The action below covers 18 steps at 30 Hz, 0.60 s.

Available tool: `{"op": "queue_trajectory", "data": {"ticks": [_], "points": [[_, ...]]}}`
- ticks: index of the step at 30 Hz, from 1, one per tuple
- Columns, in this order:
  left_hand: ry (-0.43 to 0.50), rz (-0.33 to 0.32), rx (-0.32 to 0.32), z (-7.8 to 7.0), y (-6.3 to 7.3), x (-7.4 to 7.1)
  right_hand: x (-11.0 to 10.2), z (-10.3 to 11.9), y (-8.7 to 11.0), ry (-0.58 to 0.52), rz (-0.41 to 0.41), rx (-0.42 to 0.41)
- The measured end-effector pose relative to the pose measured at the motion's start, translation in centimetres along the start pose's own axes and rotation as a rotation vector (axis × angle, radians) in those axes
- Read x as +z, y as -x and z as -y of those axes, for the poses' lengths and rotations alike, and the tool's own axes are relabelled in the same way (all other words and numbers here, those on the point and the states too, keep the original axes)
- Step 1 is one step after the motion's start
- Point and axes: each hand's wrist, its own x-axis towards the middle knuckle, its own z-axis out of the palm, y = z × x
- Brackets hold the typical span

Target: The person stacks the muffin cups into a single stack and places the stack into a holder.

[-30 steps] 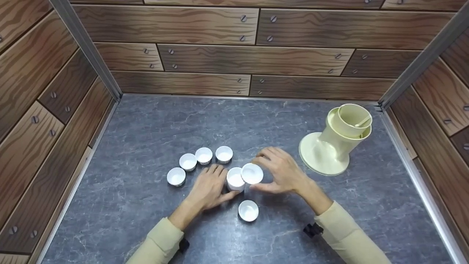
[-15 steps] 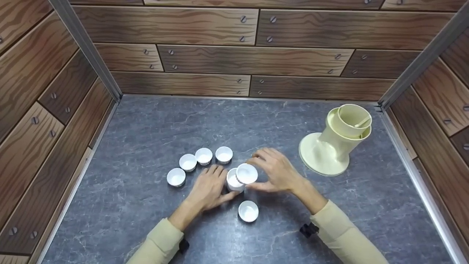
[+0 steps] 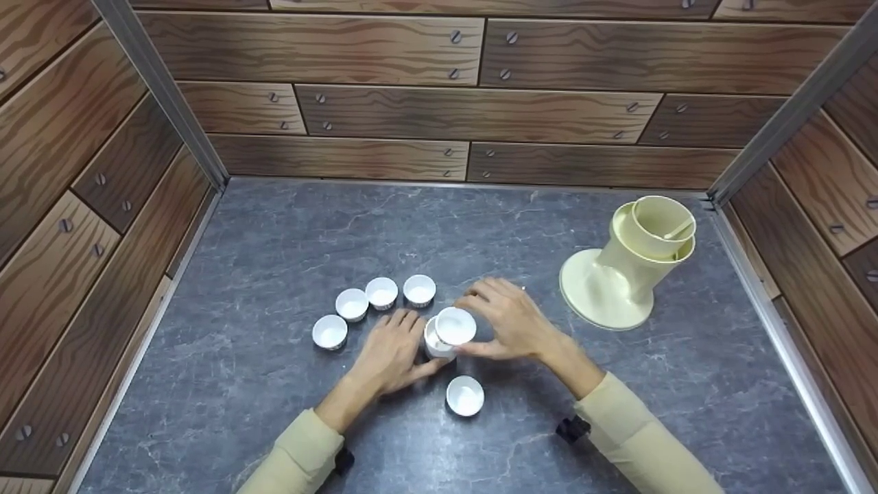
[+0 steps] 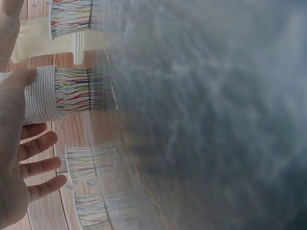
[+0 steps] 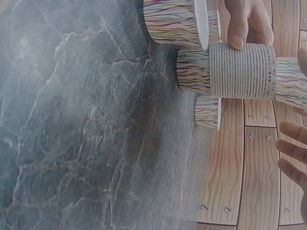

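My left hand point(image 3: 391, 350) grips a stack of nested white paper baking cups point(image 5: 242, 71) upright on the table, thumb and fingers at its sides. Many ribbed rims show above the lowest cup's coloured wavy lines. Between thumb and fingers, my right hand point(image 3: 511, 322) pinches another paper baking cup point(image 3: 455, 326) over the stack. In the right wrist view this cup's base is right at the stack's top rim; whether it sits inside cannot be told. A single baking cup point(image 3: 465, 396) stands near me, just in front of the stack.
Several more baking cups point(image 3: 352, 304) stand in a curved row behind and left of my left hand. A pale yellow stand point(image 3: 607, 288) with a round base holds a cup-shaped container point(image 3: 662, 216) at the back right. Wood-patterned walls point(image 3: 384, 110) enclose the grey marbled table point(image 3: 288, 240).
My right hand has moved a little to the left with its baking cup, which now covers more of the stack's top. The left hand and the other cups have stayed put.
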Motion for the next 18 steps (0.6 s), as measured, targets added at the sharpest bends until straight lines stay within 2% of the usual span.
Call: {"op": "queue_trajectory", "data": {"ticks": [12, 18], "points": [[0.012, -0.024, 0.009, 0.01, 0.07, 0.20, 0.51, -0.03, -0.10, -0.008, 0.023, 0.021], [0.011, 0.006, -0.005, 0.00, -0.01, 0.05, 0.88, -0.04, -0.14, 0.001, 0.047, 0.024]]}}
